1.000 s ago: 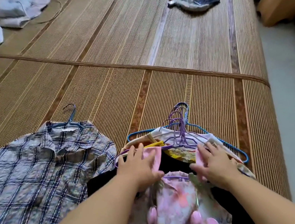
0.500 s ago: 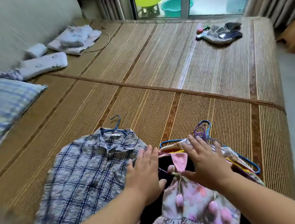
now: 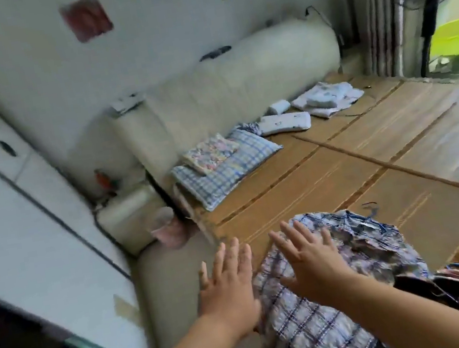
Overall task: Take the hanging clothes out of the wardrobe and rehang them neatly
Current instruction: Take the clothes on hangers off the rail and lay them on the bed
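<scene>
Both hands empty, fingers spread flat, side by side: left hand point(image 3: 229, 286) just off the bed edge, right hand point(image 3: 309, 257) over the blue-and-white plaid cotton shirt point(image 3: 318, 329). The shirt lies rumpled on the woven straw bed mat point(image 3: 328, 175), blue wire hanger hook point(image 3: 370, 207) poking past the collar. Best play, I'd say: square the shoulders on the hanger, smooth the front, then lift by the hook, not the cloth

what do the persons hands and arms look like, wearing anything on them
The left hand and right hand are bare, with no gloves. No ring, watch or bracelet shows, though the picture is blurred. No sleeve is in view up to the picture's edge.
</scene>
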A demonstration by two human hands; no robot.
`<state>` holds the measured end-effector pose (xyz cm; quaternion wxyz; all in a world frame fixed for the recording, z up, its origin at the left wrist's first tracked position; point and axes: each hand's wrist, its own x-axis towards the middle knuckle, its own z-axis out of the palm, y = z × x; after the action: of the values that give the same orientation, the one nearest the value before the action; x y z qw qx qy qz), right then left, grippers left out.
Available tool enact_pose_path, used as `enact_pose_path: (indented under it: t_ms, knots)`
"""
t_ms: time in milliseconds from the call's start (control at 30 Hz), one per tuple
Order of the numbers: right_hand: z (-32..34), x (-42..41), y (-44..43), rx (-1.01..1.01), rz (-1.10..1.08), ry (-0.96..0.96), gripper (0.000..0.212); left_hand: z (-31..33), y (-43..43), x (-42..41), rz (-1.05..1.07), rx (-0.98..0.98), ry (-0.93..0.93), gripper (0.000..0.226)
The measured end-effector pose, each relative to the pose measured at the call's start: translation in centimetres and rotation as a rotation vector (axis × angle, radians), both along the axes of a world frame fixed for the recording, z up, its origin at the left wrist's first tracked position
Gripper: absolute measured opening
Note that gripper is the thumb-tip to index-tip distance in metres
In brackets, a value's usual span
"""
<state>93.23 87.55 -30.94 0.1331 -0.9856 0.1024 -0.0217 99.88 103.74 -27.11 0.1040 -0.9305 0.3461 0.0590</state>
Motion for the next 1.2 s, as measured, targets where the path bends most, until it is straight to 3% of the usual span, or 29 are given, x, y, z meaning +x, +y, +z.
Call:
enact_pose_path:
  t_ms: [133, 467, 733, 1200]
  knots:
    - [5.2, 5.2, 10.8, -0.082, 0.231, -0.177, 0.082, 5.3, 12.1, 0.9, 0.242, -0.036, -0.113, 0.088]
    - [14.0, 12.8, 31.4, -0.050, 0.741, -0.229, 0.078, 13.0, 31.1, 1.2, 0.674, -0.111, -0.328, 0.084]
    - [21.2, 20.9, 41.6, -0.070, 1.058, -0.313, 0.075, 18.2, 38.3, 5.0, 0.979, -0.101, -0.458, 0.085]
    - [36.7, 33.8, 53.2, 0.002, 1.467, -0.759, 0.066, 30.7, 47.4, 9.3, 1.328, -0.015, -0.895, 0.079]
